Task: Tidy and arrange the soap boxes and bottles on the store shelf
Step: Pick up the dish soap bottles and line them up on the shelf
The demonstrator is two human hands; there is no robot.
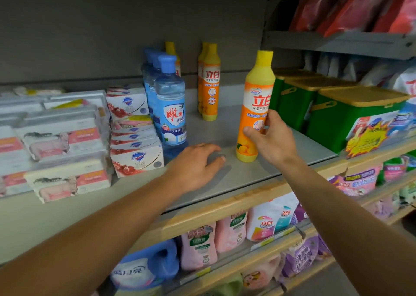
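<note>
The grey shelf (225, 178) runs wide across the store wall, with a pale wooden lip along its front edge. On the right stand green tubs (333, 124) with yellow lids. To the left, soap boxes (135, 129) are stacked just beside flatter packs printed with a sheep (60, 142). A row of blue bottles (170, 106) stands right next to the soap boxes, and two orange bottles (209, 82) sit further back. Near the front, a yellow-capped orange bottle (255, 106) stands upright on the shelf; the right hand (272, 138) grips its lower half. The left hand (198, 163) rests on the bare shelf, fingers loosely bent, holding nothing.
</note>
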